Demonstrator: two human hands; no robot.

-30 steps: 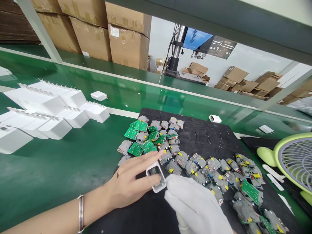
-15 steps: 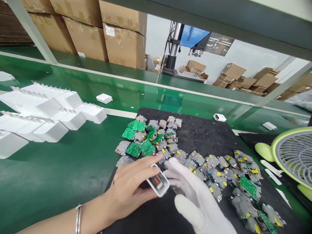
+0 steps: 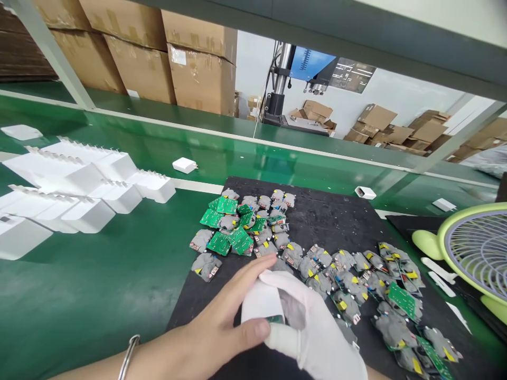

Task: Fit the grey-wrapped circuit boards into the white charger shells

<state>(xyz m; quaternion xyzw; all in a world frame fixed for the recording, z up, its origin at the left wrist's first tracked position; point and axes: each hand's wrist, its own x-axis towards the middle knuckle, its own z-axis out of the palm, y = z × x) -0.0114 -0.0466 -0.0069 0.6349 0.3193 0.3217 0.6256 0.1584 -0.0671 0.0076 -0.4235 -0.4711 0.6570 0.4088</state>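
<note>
The white charger shell (image 3: 262, 302) sits between my hands over the black mat (image 3: 336, 216), a green board edge (image 3: 274, 319) showing at its lower end, so I judge this unit partly assembled. Beyond my hands lie many loose circuit boards (image 3: 241, 227); finished white housings (image 3: 79, 195) stand far left. My bare left hand (image 3: 214, 332) pinches the shell; my gloved right hand (image 3: 312, 327) curls against it.
</note>
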